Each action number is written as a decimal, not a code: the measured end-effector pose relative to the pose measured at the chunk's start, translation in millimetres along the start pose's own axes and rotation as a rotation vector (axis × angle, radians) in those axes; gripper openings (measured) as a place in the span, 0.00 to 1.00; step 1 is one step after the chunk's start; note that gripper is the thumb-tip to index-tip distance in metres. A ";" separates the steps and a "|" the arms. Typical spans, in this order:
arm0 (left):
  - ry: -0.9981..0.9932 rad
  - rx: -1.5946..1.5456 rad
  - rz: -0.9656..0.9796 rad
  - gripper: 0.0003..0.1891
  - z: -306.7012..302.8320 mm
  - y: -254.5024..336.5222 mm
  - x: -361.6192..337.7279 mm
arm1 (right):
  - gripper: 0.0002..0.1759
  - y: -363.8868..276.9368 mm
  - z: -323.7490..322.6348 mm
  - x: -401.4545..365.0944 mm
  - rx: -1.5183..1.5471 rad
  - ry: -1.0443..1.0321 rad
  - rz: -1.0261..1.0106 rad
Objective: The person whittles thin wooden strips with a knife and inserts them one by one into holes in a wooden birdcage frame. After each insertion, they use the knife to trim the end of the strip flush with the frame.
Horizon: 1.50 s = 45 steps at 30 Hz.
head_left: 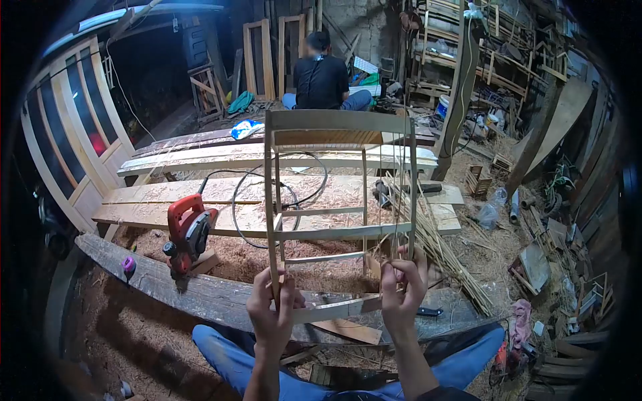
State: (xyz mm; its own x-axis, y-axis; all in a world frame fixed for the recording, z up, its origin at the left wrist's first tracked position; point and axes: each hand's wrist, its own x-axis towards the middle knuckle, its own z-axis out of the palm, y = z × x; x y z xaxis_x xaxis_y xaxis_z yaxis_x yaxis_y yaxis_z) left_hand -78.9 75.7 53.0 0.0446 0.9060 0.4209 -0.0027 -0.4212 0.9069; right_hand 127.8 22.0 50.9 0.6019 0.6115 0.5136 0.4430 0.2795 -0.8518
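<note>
A box-shaped frame of thin wooden slats [341, 120] stands upright in front of me, with thin rods along its right side. My left hand [271, 304] grips its lower left post between thumb and fingers. At the lower right, my right hand [404, 287] is closed around the frame near the rods; its fingertips are partly hidden. Beneath the frame, a flat piece of wood [351, 330] lies on the worn plank [221, 299]. A dark-handled knife [429, 311] rests just right of my right wrist. Thin bamboo sticks [445, 250] lie in a loose bundle beyond it.
A red electric planer [190, 230] stands at the left, its black cable looping over shaving-covered boards [147, 194]. A small purple object [128, 265] sits on the plank. Behind the frame lies a hammer [382, 194]. Another person [321, 80] sits farther back, facing away.
</note>
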 end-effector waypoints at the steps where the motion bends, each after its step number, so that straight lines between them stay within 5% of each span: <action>1: 0.035 0.070 0.048 0.08 -1.4 -1.4 -1.6 | 0.05 -1.0 -1.1 -1.4 0.016 0.005 -0.103; 3: 0.088 0.147 0.148 0.09 -3.8 -7.0 -2.8 | 0.05 4.1 1.9 -0.7 0.010 0.049 -0.321; 7: 0.116 0.036 0.176 0.10 -4.6 -19.2 -0.3 | 0.06 3.2 0.4 0.3 -0.043 0.060 -0.446; 12: 0.256 0.205 0.431 0.11 8.6 -92.1 36.4 | 0.05 23.7 17.4 8.4 0.026 0.021 -0.345; 16: 0.237 0.314 0.334 0.08 19.5 -103.7 40.7 | 0.05 60.7 26.1 15.3 0.021 -0.040 -0.326; 18: 0.268 0.449 0.481 0.08 25.5 -106.9 42.1 | 0.06 70.5 25.2 16.0 -0.069 -0.057 -0.325; 19: 0.244 0.368 0.347 0.08 25.5 -116.5 37.8 | 0.06 72.5 24.3 14.4 -0.068 -0.076 -0.313; 26: 0.195 0.181 0.195 0.11 13.4 -123.6 27.0 | 0.07 50.8 25.0 3.3 0.026 -0.125 -0.200; 28: 0.225 0.271 0.257 0.12 4.6 -126.6 29.6 | 0.07 60.8 28.1 -7.7 0.189 -0.177 -0.121; 36: 0.246 0.310 0.497 0.11 -5.3 -142.1 27.8 | 0.05 62.6 32.7 -18.8 0.075 -0.028 -0.336; 41: 0.197 0.192 0.273 0.08 2.9 -122.8 36.0 | 0.05 66.8 41.6 -5.2 0.147 -0.082 -0.227; 45: 0.158 0.299 0.359 0.08 -3.3 -110.6 36.7 | 0.03 90.7 40.9 -11.8 0.149 -0.120 -0.244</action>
State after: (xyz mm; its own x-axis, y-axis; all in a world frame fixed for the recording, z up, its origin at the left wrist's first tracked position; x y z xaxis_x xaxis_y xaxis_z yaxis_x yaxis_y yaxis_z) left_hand -80.2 155.7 -31.8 -0.0588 0.6871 0.7242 0.2977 -0.6803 0.6697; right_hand 133.7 70.5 -36.6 0.4027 0.5938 0.6965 0.4572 0.5288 -0.7151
